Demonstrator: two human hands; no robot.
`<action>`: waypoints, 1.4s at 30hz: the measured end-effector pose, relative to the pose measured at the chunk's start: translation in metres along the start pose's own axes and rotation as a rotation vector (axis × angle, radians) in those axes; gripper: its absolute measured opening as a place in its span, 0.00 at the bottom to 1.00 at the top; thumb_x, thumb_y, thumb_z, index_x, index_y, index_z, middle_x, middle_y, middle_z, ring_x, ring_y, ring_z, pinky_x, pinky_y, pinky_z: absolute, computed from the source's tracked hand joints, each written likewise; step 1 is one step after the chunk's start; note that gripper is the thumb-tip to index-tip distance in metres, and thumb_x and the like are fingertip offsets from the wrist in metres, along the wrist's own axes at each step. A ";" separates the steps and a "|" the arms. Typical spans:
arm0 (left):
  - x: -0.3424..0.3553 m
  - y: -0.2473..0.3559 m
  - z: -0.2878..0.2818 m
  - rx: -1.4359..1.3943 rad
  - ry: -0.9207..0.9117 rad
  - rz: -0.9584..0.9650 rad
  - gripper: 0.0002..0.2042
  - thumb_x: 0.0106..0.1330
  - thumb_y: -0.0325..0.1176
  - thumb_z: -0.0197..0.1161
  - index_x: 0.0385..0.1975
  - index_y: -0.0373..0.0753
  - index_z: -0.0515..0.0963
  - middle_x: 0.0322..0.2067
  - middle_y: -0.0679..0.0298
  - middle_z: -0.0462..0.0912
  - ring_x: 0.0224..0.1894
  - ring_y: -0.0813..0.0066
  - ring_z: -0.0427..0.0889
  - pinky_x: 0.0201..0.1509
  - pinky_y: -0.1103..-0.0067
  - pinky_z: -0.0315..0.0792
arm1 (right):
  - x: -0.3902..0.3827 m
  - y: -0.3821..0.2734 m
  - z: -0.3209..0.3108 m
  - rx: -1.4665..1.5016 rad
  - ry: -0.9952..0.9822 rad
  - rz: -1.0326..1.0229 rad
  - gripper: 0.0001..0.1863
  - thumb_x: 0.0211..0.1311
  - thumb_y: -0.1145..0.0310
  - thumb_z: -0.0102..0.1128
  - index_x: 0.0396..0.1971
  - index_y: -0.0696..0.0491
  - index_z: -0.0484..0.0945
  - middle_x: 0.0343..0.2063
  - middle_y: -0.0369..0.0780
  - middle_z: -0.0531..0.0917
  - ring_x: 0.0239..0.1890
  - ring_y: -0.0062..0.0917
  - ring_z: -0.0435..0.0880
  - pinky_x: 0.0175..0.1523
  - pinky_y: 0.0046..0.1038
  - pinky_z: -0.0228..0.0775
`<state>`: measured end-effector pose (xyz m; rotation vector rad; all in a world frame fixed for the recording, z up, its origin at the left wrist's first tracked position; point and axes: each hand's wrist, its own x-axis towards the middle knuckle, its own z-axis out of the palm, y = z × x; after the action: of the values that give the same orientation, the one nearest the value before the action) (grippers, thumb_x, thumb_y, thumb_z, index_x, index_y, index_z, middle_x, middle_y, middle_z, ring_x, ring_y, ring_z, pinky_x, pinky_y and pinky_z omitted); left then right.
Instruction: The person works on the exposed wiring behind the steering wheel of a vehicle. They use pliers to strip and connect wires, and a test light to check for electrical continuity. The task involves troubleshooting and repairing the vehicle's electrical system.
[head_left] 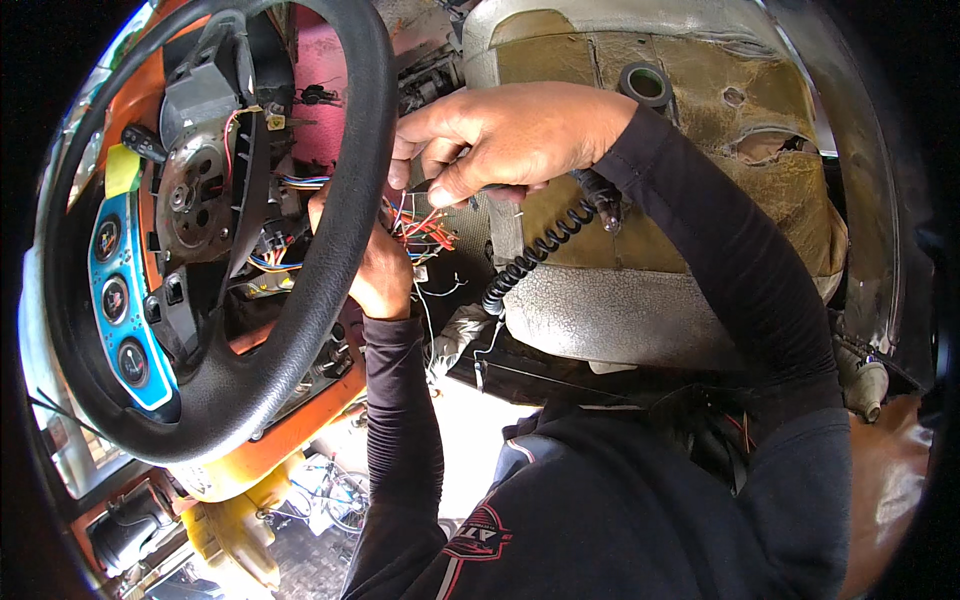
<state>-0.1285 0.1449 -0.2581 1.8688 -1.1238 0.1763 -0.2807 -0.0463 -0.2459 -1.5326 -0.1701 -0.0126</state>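
Note:
A bundle of loose wires (428, 232), mostly red with some blue and white, fans out beside the steering wheel (372, 130). My left hand (385, 270) is closed around the bundle, its fingers partly hidden behind the wheel rim. From the right, my right hand (515, 130) reaches over the wire ends with curled fingers and the thumb pressed in. Something dark and slim shows under that thumb, too covered to name. Below my right wrist, a black coiled cord (545, 245) runs across the seat edge to a dark clip-like end (600, 198).
Left of the wheel is a blue gauge panel (115, 300) with three dials. The opened steering column (195, 195) shows bare parts and more wires. A worn, torn seat (690, 220) carries a roll of black tape (646, 85). A yellow cloth-like thing (230, 530) hangs lower left.

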 end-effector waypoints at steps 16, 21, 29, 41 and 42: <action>-0.002 -0.002 0.000 0.011 0.009 -0.006 0.09 0.76 0.30 0.56 0.50 0.32 0.76 0.30 0.71 0.75 0.29 0.88 0.68 0.31 0.86 0.63 | 0.003 0.007 0.004 0.013 0.012 -0.024 0.15 0.62 0.70 0.60 0.48 0.56 0.76 0.24 0.34 0.79 0.14 0.15 0.69 0.19 0.21 0.60; -0.001 0.001 0.002 0.019 0.013 -0.032 0.09 0.72 0.30 0.56 0.46 0.31 0.73 0.32 0.61 0.76 0.27 0.75 0.74 0.32 0.77 0.69 | 0.007 0.015 0.002 0.036 0.014 -0.049 0.16 0.59 0.67 0.61 0.47 0.54 0.77 0.26 0.34 0.80 0.12 0.15 0.68 0.14 0.21 0.58; 0.001 0.005 -0.002 0.051 -0.013 -0.066 0.14 0.72 0.38 0.56 0.43 0.30 0.75 0.38 0.57 0.80 0.39 0.69 0.80 0.46 0.74 0.74 | 0.010 0.017 -0.002 0.065 0.009 -0.046 0.16 0.61 0.66 0.61 0.48 0.54 0.77 0.25 0.33 0.78 0.12 0.15 0.68 0.13 0.20 0.57; 0.001 -0.003 -0.003 -0.034 -0.008 -0.068 0.12 0.70 0.34 0.58 0.41 0.29 0.75 0.39 0.59 0.80 0.39 0.72 0.79 0.46 0.76 0.73 | -0.005 0.024 0.008 0.160 0.213 -0.035 0.19 0.70 0.65 0.55 0.58 0.53 0.73 0.32 0.34 0.78 0.17 0.13 0.70 0.18 0.18 0.61; 0.002 -0.005 -0.003 -0.039 -0.002 -0.060 0.11 0.70 0.34 0.57 0.41 0.29 0.75 0.38 0.59 0.80 0.39 0.73 0.79 0.46 0.77 0.73 | -0.011 0.026 0.012 0.208 0.275 -0.033 0.20 0.72 0.66 0.53 0.61 0.52 0.71 0.33 0.35 0.78 0.18 0.12 0.71 0.19 0.18 0.61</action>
<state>-0.1233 0.1466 -0.2587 1.8655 -1.0638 0.1180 -0.2900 -0.0342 -0.2724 -1.3053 0.0224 -0.2240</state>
